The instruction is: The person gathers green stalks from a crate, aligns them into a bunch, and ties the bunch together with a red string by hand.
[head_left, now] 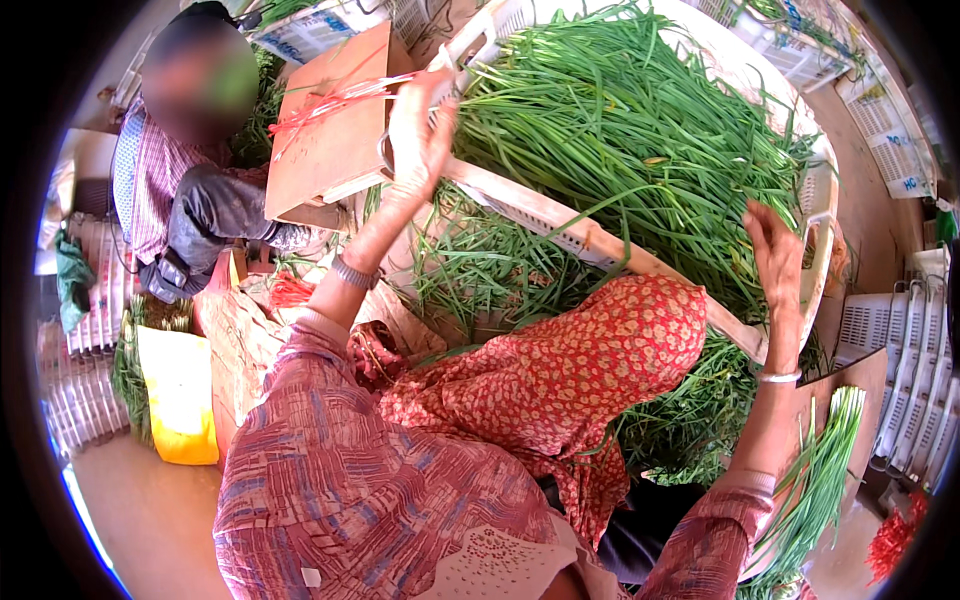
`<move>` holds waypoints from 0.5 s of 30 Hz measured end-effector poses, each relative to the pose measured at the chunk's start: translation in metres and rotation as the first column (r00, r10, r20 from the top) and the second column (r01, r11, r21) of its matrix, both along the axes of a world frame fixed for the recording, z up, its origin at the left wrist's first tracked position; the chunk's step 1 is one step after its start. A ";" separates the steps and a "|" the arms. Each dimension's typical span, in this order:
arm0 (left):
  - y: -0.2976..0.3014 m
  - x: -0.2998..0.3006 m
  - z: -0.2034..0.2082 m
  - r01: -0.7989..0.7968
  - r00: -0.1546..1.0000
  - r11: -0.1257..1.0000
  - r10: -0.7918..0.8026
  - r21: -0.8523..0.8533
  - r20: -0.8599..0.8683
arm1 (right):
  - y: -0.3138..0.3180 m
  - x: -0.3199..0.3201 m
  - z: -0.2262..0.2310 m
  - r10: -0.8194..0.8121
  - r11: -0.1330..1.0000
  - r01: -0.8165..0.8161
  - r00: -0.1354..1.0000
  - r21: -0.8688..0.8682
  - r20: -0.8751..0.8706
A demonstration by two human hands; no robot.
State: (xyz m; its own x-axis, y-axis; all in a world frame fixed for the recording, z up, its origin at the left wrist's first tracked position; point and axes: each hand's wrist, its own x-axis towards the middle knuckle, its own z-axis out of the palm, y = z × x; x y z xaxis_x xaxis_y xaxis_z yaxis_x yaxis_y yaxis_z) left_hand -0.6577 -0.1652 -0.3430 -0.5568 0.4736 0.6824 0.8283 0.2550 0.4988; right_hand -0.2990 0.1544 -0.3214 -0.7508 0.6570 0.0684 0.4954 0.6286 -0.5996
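Observation:
A big white plastic crate [560, 215] holds a heap of long, narrow greens [640, 130] that look like garlic chives. Over the near right part of this heap is my right hand [775, 255], its fingers loosely bent and apart, with nothing visible in them. My left hand [418, 135] is raised at the crate's left corner, fingers stretched and slightly blurred. Right beside it, red ties [340, 103] lie across a brown cardboard-topped stand [335, 150]; whether my fingers touch them I cannot tell.
Loose greens [500, 265] litter the ground below the crate. A bundle of greens [815, 490] rests on cardboard at my right. Another person [185, 190] sits at the far left. White crates [890, 130] stand around, and red ties [900, 535] lie at the lower right.

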 end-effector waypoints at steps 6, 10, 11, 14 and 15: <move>0.001 -0.040 -0.042 -0.196 0.951 0.980 0.180 0.041 0.251 | -0.056 -0.186 0.047 0.419 0.896 -0.420 0.907 0.145 0.045; -0.003 -0.030 -0.032 -0.301 0.933 0.953 0.287 0.034 0.216 | -0.124 -0.302 0.026 0.506 0.843 -0.524 0.850 0.125 0.146; -0.004 -0.028 -0.031 -0.322 0.924 0.946 0.305 0.037 0.230 | -0.142 -0.320 0.016 0.524 0.819 -0.550 0.833 0.166 0.175; 0.006 -0.020 -0.022 -0.300 0.927 0.954 0.287 0.016 0.243 | -0.171 -0.354 -0.039 0.413 0.778 -0.491 0.870 0.392 0.269; 0.003 -0.021 -0.024 -0.293 0.925 0.956 0.280 0.012 0.256 | -0.175 -0.360 -0.047 0.460 0.757 -0.556 0.826 0.342 0.324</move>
